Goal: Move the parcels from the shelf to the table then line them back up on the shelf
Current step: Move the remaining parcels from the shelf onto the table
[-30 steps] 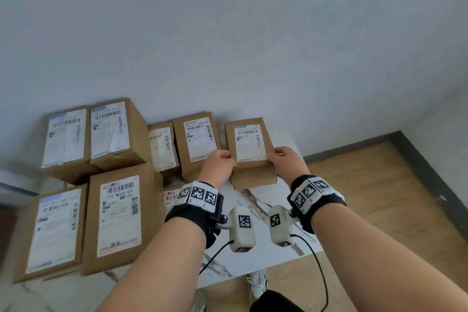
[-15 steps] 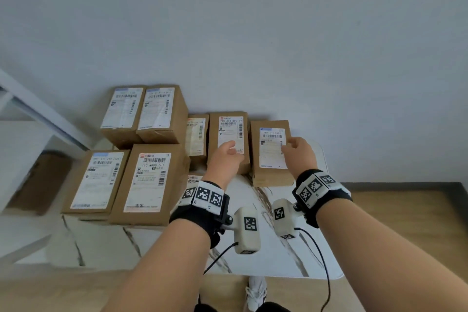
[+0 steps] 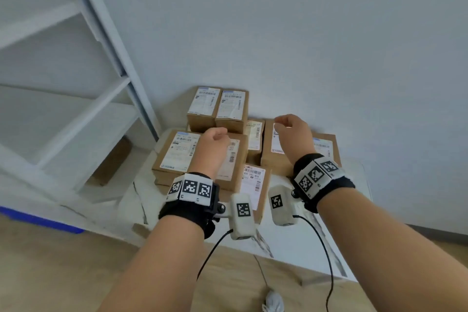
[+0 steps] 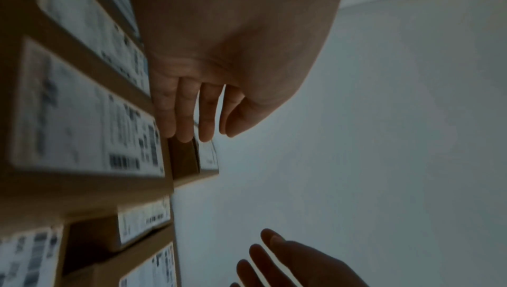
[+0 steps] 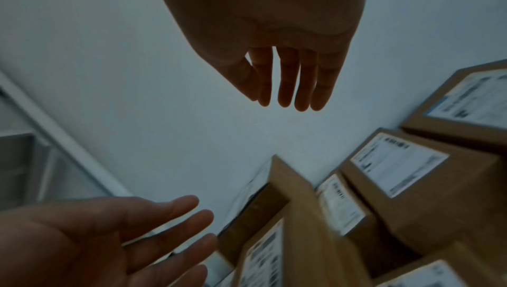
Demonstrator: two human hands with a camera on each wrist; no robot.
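Parcels (image 3: 255,185) sit clustered on my table (image 3: 298,243), brown boxes with white labels, the far ones against the wall (image 3: 304,33). Above them my left hand (image 3: 211,145) and right hand (image 3: 291,134) hover, fingers straight and loose, holding nothing. Farther left stands the white shelf (image 3: 63,109).

Your bare forearms each end in a black fabric wrist strap (image 3: 186,213) carrying white blocks printed with black square-code markers (image 3: 190,188). A white rounded camera pod (image 3: 242,215) with a thin black cable (image 3: 212,252) hangs from each.
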